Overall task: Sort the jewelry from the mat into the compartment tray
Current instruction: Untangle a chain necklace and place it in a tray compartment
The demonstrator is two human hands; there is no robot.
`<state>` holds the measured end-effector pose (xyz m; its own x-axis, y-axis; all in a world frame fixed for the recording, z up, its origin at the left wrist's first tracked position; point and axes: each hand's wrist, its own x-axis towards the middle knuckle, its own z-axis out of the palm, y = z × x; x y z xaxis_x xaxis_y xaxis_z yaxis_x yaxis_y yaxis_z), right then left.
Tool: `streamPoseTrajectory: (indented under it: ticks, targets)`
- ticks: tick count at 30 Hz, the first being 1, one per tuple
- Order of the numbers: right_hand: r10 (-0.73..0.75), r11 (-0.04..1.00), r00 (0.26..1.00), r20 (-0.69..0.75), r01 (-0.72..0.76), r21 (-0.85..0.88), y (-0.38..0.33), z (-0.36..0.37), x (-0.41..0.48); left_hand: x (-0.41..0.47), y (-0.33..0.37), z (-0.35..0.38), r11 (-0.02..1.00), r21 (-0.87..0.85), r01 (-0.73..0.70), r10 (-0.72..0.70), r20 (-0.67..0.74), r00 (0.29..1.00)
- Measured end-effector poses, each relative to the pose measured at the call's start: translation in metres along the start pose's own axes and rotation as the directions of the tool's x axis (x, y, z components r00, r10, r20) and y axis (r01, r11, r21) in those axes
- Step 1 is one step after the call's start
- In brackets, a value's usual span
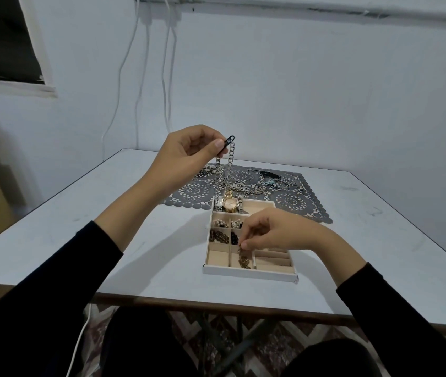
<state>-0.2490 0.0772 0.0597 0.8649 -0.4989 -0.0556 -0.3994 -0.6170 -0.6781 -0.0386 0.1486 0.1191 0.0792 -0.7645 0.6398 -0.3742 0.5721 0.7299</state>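
Note:
My left hand (189, 151) is raised above the table and pinches the black clasp of a silver chain (230, 164), which hangs down toward the grey lace mat (298, 202). My right hand (265, 232) hovers over the compartment tray (249, 273) and pinches the top of a dark bronze chain (242, 258), whose lower end lies in a front compartment. A gold watch (229, 204) lies in the tray's back compartment. Beaded pieces fill several small compartments on the left. Bracelets (276, 183) and more chains remain on the mat.
The tray stands on a white table (107, 240), just in front of the mat. A wall rises behind the table with white cables (167, 77) hanging down it. My knees and a patterned floor show below the table's front edge.

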Motion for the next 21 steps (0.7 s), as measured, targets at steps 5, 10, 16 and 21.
streamPoseTrajectory:
  ticks: [5,10,16,21]
  targets:
    - [0.038,0.991,0.999,-0.001,-0.038,-0.127,-0.003,0.004,0.000,0.000,-0.001,0.001,1.000,0.004,-0.004,0.004,0.010,1.000]
    - [0.047,0.970,0.999,-0.010,-0.048,-0.236,-0.008,0.006,0.000,0.000,-0.004,0.002,1.000,0.012,0.007,-0.007,0.013,1.000]
    - [0.057,0.931,0.998,-0.020,-0.060,-0.359,-0.010,0.011,0.003,-0.001,-0.003,0.004,1.000,0.009,0.004,-0.004,0.026,1.000]
    - [0.077,0.970,0.995,-0.061,-0.089,-0.226,-0.005,0.009,-0.001,-0.003,-0.003,0.005,1.000,0.011,0.004,-0.005,0.026,1.000]
